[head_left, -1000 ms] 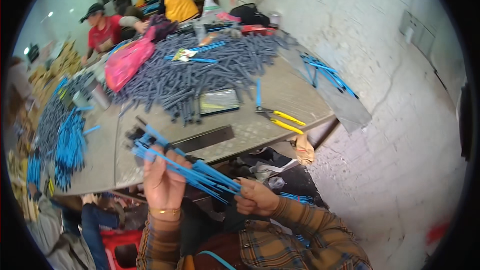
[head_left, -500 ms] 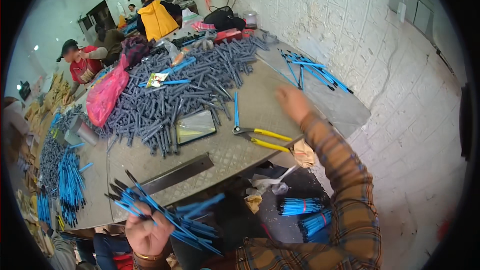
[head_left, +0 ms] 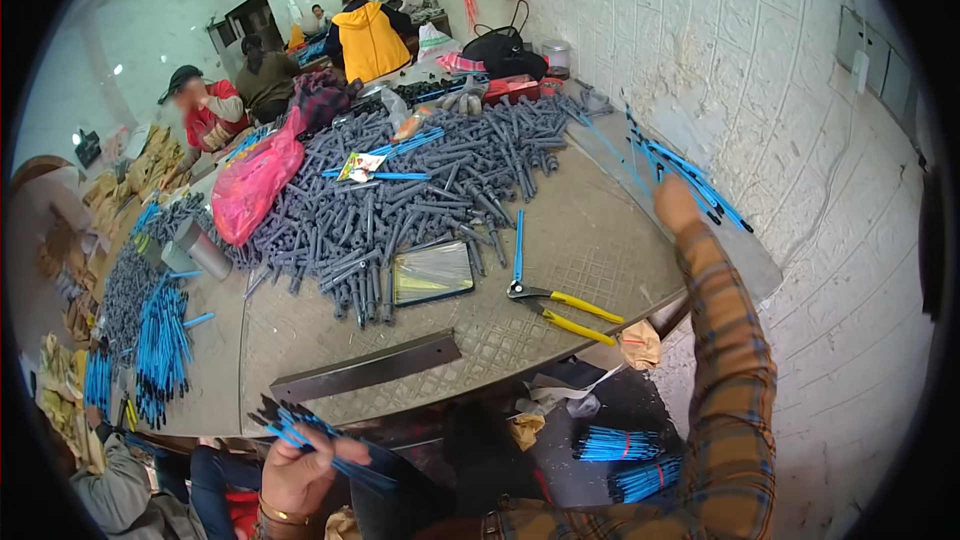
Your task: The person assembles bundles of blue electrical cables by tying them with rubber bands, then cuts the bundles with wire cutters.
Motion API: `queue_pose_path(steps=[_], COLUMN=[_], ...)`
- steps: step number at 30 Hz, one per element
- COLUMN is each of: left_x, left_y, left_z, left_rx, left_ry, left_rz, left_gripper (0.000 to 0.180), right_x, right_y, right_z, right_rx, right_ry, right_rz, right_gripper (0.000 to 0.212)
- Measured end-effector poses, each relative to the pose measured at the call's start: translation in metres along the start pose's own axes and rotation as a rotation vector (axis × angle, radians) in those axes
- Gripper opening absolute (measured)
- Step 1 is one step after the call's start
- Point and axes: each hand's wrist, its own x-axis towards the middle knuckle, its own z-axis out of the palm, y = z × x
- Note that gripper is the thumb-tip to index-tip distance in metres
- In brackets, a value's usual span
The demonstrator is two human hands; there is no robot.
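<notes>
A bunch of thin blue sticks with black tips [head_left: 290,422] is gripped in my left hand [head_left: 298,478], low in front of the table's near edge. Part of that bunch is smeared by motion. My right hand [head_left: 677,205] reaches to the table's right corner, at a loose pile of the same blue sticks [head_left: 712,195] by the wall. The hand covers its fingertips, so I cannot make out whether they hold a stick. Nearer to me lie yellow-handled pliers [head_left: 575,315], with a single blue stick [head_left: 519,245] by their jaws.
A large heap of grey plastic tubes [head_left: 400,210] covers the table's middle, beside a pink bag [head_left: 257,190]. A flat clear-lidded box [head_left: 432,273] and a metal bar [head_left: 365,367] lie nearer. Red-banded stick bundles [head_left: 618,444] rest below the edge. Other people sit farther off.
My right hand has moved forward from above the bare tabletop to the stick pile. My left hand and its bunch have dropped slightly. The whole view has shifted.
</notes>
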Motion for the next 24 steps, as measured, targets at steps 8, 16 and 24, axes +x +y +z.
queue_pose_path(steps=[8,16,24], left_x=[0.054,0.065,0.041], left_y=[-0.014,-0.029,-0.023], left_z=[0.029,0.03,0.036], left_rx=[-0.131,-0.134,0.028], left_ry=[0.221,0.288,0.397], left_rz=[0.154,0.466,0.507], left_gripper=[0.023,0.021,0.014], right_x=[-0.189,-0.304,-0.319], right_y=[-0.147,-0.213,-0.224], right_z=[-0.118,-0.125,-0.118], right_rx=[0.82,1.074,1.089], right_ry=[-0.376,-0.662,-0.627], right_rz=[-0.084,-0.484,-0.511], right_gripper=[0.012,0.012,0.016])
